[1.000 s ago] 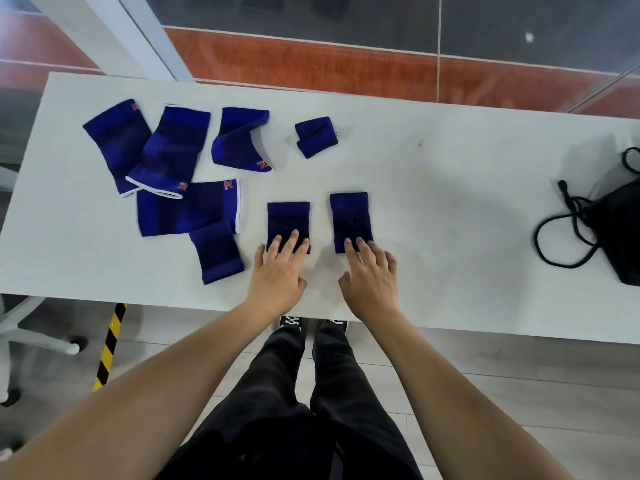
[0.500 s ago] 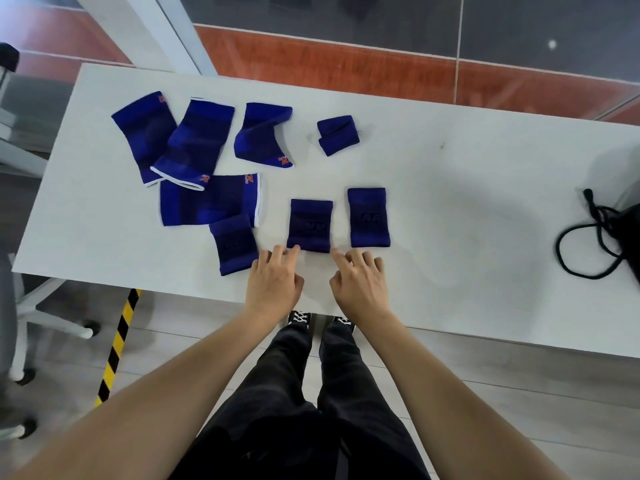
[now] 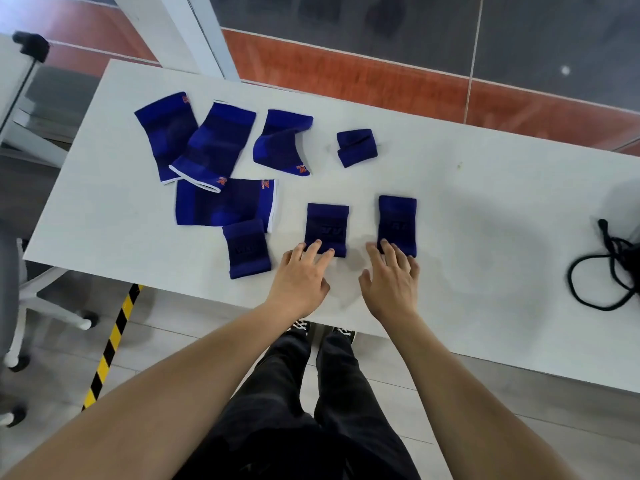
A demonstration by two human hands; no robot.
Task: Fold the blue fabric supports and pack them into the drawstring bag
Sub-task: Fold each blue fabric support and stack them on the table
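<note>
A white table (image 3: 485, 216) stood on a grey tiled floor beside a band of red; blue fabric supports lay across its left half, four larger ones (image 3: 214, 157) still unfolded and overlapping at the far left, probably waiting their turn; a small rolled one (image 3: 356, 147) sat apart. Three small supports lay flat along the near edge. The left hand (image 3: 301, 275) rested with fingers spread on the near end of the middle one (image 3: 326, 228); the right hand (image 3: 391, 275) pressed likewise, fingers spread, on the right one (image 3: 397, 225), seemingly to flatten each. The drawstring bag (image 3: 623, 258) waited at the far right edge, mostly out of view, nothing visibly packed.
</note>
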